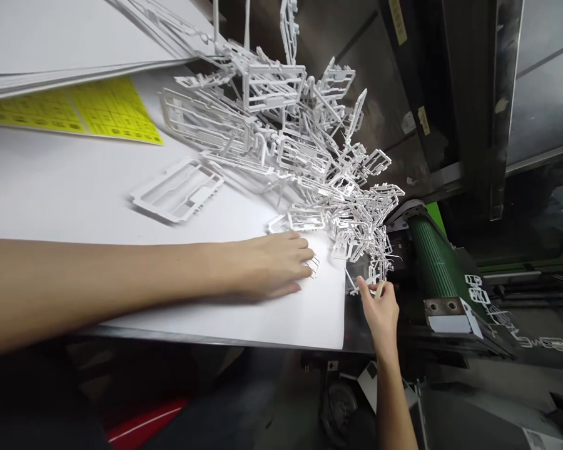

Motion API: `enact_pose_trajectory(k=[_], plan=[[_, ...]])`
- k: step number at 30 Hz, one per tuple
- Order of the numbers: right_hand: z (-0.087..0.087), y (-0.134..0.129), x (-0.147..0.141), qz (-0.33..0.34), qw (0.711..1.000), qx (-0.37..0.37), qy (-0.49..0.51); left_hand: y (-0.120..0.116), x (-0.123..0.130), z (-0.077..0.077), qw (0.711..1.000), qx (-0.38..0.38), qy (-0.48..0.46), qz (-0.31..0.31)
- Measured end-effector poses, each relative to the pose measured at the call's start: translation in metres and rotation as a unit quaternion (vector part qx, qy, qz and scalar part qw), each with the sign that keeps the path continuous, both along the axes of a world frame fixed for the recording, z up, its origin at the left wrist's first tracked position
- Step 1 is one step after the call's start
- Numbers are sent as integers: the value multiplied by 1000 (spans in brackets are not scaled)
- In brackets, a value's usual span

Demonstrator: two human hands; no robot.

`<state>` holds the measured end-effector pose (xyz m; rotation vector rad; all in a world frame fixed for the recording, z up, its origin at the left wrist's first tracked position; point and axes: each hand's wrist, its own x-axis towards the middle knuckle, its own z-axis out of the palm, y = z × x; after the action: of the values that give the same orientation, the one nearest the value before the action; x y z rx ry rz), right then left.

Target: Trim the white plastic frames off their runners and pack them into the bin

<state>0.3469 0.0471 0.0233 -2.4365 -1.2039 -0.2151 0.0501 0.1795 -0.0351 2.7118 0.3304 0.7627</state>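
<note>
A tangled heap of white plastic frames (304, 156) spreads over the table's far side and its right end. My left hand (274, 265) lies palm down on the white sheet (244, 322), fingers over a small white frame piece (314, 267); how firmly it is held does not show. At the sheet's right end, my right hand (380, 306) is raised with thumb and fingers pinched by the heap's lower edge. Something pale shows between its fingers, too small to name. One larger white frame (181, 190) lies apart, left of the heap.
Yellow printed paper (112, 109) lies under stacked white sheets (75, 37) at the upper left. A green ribbed conveyor (434, 256) with a metal bracket (450, 315) stands on the right, with more white frames (478, 290) beyond. Dark machine beams are at the upper right.
</note>
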Motion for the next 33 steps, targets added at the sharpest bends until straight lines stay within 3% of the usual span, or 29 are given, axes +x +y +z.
enact_pose_trajectory(k=[4,8,10,12,14,16,19,21,24,28,33], plan=[[-1,-1,14,-7,999,15,36,2,-1,12,996,58,70,-4],[32,-26,18,31,990,32,135,2,0,15,997,65,25,19],[50,-40,11,65,978,24,196,1,0,16,999,32,-16,27],[63,-48,-3,110,954,-4,280,0,0,21,995,-66,-62,30],[69,-48,-21,162,914,-41,370,0,-1,28,969,-229,-90,28],[70,-43,-38,210,875,-74,430,0,-2,35,913,-401,-70,3],[67,-30,-57,254,849,-103,452,2,-2,39,827,-553,-14,-98],[64,-21,-65,259,841,-113,461,3,-1,37,791,-591,0,-159],[62,-13,-69,239,847,-80,467,4,2,34,759,-625,-16,-180],[61,-15,-64,174,863,8,474,7,2,34,745,-644,-59,-166],[59,-31,-55,136,820,14,556,10,0,35,738,-655,-83,-140]])
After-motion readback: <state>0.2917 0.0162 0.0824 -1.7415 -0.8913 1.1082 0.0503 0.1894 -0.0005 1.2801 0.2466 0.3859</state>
